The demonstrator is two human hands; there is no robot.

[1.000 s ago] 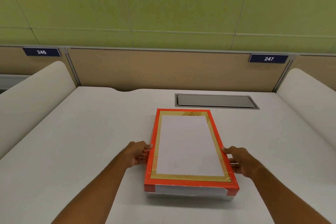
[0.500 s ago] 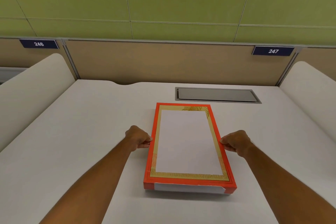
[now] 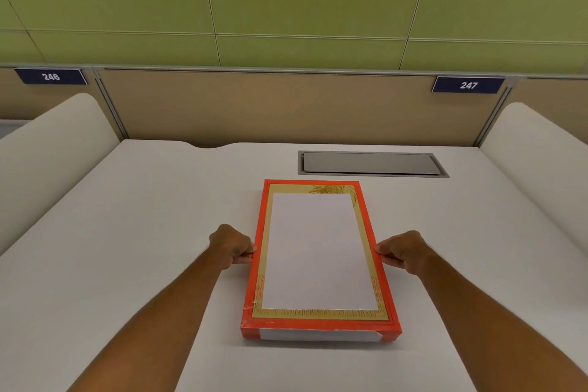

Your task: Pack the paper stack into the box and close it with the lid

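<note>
Lid seated, we press its sides
Head view: our left hand (image 3: 234,247) and right hand (image 3: 401,251), fingers curled against the lid (image 3: 318,253), have slid forward to mid-length; the box now rests flat on the desk (image 3: 127,232), paper stack unseen inside

Two bare, sleeveless forearms (image 3: 152,321)

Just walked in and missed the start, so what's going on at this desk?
A person is holding a red box by its long sides, left hand and right hand each in a closed grip on an edge. The box sits flat on the white desk, its gold-bordered lid apparently already on.
</note>
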